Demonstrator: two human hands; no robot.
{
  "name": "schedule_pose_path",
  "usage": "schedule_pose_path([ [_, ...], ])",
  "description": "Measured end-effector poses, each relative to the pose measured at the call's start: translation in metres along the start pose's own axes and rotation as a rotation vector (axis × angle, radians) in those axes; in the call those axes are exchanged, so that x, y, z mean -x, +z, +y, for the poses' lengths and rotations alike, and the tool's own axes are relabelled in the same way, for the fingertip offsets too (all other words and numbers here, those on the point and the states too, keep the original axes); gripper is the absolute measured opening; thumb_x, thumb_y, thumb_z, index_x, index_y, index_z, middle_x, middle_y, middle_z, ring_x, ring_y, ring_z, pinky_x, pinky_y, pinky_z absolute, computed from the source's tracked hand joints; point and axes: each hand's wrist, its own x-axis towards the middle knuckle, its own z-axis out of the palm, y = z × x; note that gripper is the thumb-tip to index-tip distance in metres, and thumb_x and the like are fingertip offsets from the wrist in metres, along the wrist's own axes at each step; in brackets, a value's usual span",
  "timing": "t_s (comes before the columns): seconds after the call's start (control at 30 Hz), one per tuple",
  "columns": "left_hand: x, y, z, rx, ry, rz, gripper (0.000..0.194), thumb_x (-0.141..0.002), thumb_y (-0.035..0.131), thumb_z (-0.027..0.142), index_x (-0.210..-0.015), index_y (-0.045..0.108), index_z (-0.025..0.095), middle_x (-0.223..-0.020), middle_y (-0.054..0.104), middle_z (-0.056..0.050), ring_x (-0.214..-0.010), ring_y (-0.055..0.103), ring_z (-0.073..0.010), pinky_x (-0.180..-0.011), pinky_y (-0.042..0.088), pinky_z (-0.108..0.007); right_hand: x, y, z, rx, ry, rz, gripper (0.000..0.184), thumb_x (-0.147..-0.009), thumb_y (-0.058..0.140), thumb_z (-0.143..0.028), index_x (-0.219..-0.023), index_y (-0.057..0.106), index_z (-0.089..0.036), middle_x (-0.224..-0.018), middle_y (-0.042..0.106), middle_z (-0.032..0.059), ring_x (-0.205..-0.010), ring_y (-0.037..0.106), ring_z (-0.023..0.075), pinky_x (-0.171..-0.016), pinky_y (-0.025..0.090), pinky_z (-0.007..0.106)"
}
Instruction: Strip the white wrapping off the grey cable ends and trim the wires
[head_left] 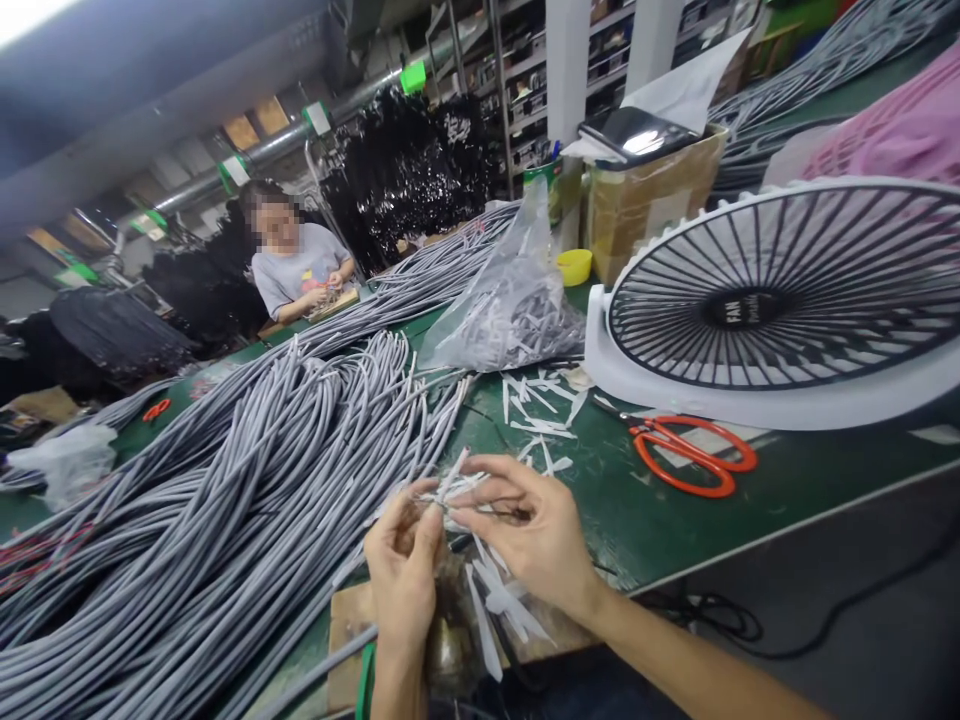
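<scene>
My left hand [405,560] is closed, thumb and forefinger pinched together at the end of a grey cable [341,655] that runs in behind the wrist. My right hand [540,530] comes in from the right, and its fingertips pinch thin white strips [469,488] against the same spot. Both hands' fingertips almost touch, hiding the exact grip. Below them, more white strips [499,595] lie over a brown board [349,610]. Beside my left hand spreads a large bundle of grey cables [247,480].
Orange-handled scissors [694,455] lie right of loose white strips [540,400] on the green table [615,530]. A white fan [750,310], a plastic bag of strips [510,320], a yellow cup [574,266] and a cardboard box [652,195] stand behind. Another person [300,260] sits across.
</scene>
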Motion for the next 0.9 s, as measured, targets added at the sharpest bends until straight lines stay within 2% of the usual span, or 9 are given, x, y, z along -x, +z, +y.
schedule_pose_path([
  [0.13,-0.004,-0.001,0.002,-0.071,0.021,0.043,0.033,-0.071,0.071,0.042,-0.086,0.074,0.013,-0.054,0.054,0.001,-0.045,0.047,-0.0076,-0.042,0.036,-0.017,0.011,-0.004,0.001,0.148,-0.182,-0.037,0.018,-0.072,0.067,-0.014,-0.089,0.065,-0.019,-0.068,0.074,0.0019,-0.057,0.071,0.0163,-0.044,0.052,0.015],
  [0.27,-0.005,0.002,0.007,-0.066,-0.003,0.012,0.036,-0.068,0.073,0.044,-0.086,0.076,0.013,-0.044,0.045,0.006,-0.038,0.034,-0.0039,-0.037,0.028,-0.016,0.016,-0.006,0.004,0.184,-0.225,-0.039,0.019,-0.072,0.067,-0.013,-0.090,0.066,-0.020,-0.067,0.074,0.0010,-0.055,0.071,0.0162,-0.042,0.052,0.014],
  [0.37,-0.005,0.006,0.009,0.020,-0.027,0.037,0.036,-0.068,0.073,0.047,-0.075,0.075,0.012,-0.042,0.049,0.004,-0.035,0.035,-0.0029,-0.035,0.027,-0.015,0.014,-0.008,0.004,0.126,-0.175,0.050,0.014,-0.070,0.070,-0.015,-0.082,0.065,-0.020,-0.066,0.074,0.0004,-0.056,0.071,0.0159,-0.047,0.054,0.014],
  [0.5,-0.004,0.008,0.011,0.129,-0.094,0.095,0.043,-0.060,0.076,0.052,-0.064,0.069,0.010,-0.049,0.062,-0.002,-0.035,0.050,-0.0074,-0.033,0.035,-0.016,0.008,-0.010,0.003,0.043,-0.082,0.150,0.015,-0.065,0.074,-0.018,-0.074,0.062,-0.019,-0.063,0.072,0.0022,-0.057,0.071,0.0186,-0.053,0.058,0.020],
  [0.63,-0.005,0.008,0.013,0.192,-0.115,0.137,0.048,-0.057,0.077,0.056,-0.054,0.058,0.012,-0.038,0.053,0.002,-0.028,0.046,-0.0071,-0.029,0.034,-0.015,0.008,-0.010,0.004,-0.031,-0.053,0.155,0.016,-0.065,0.074,-0.020,-0.071,0.059,-0.019,-0.061,0.070,0.0018,-0.058,0.071,0.0190,-0.051,0.056,0.020],
  [0.8,-0.008,0.008,0.015,0.323,-0.045,0.244,0.049,-0.056,0.078,0.054,-0.056,0.047,0.016,-0.043,0.044,0.010,-0.025,0.041,-0.0042,-0.025,0.030,-0.014,0.008,-0.009,0.005,-0.044,0.012,0.145,0.022,-0.064,0.076,-0.028,-0.070,0.057,-0.018,-0.061,0.069,0.0018,-0.055,0.069,0.0169,-0.049,0.054,0.020],
  [0.9,-0.007,0.005,0.013,0.375,-0.045,0.198,0.049,-0.061,0.075,0.055,-0.057,0.046,0.016,-0.050,0.047,0.009,-0.028,0.042,-0.0032,-0.027,0.030,-0.013,0.006,-0.012,0.007,-0.037,0.073,0.122,0.028,-0.063,0.078,-0.034,-0.076,0.059,-0.018,-0.061,0.069,0.0017,-0.053,0.067,0.0159,-0.049,0.053,0.021],
])
